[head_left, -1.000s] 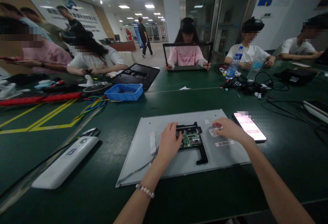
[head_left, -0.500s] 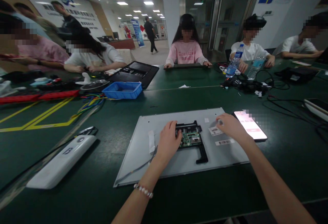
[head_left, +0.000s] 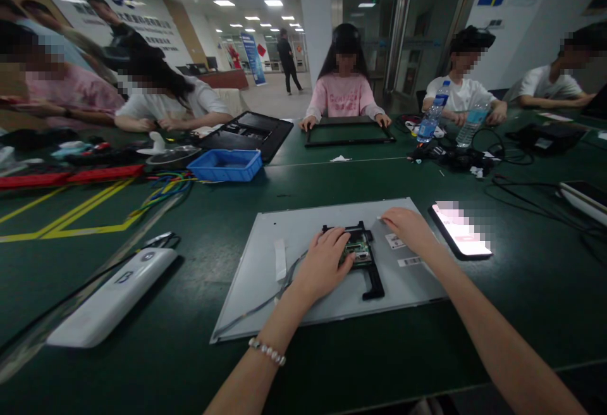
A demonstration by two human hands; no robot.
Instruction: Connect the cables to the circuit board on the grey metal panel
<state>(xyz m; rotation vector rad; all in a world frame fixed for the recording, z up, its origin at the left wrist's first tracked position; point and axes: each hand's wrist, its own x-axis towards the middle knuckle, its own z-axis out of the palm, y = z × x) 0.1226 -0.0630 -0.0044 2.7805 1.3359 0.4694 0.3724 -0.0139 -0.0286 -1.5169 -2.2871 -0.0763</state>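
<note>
A grey-white flat panel lies on the green table in front of me. On it sits a green circuit board in a black plastic bracket. My left hand lies over the left part of the board and bracket, fingers stretched and thumb apart, hiding much of the board. A thin grey cable runs from under that hand to the panel's lower left. My right hand is closed in a pinch above the panel's upper right, where a small white sticker was visible earlier. What its fingertips hold is too small to make out.
A lit phone lies right of the panel, and a white device with a cable on the left. Beyond are a blue tray, water bottles and a person holding a black frame.
My left hand has slid right, further over the board. My right hand has moved left and slightly up, to where the small white sticker was. Across the table, the person's black frame has tilted into view.
</note>
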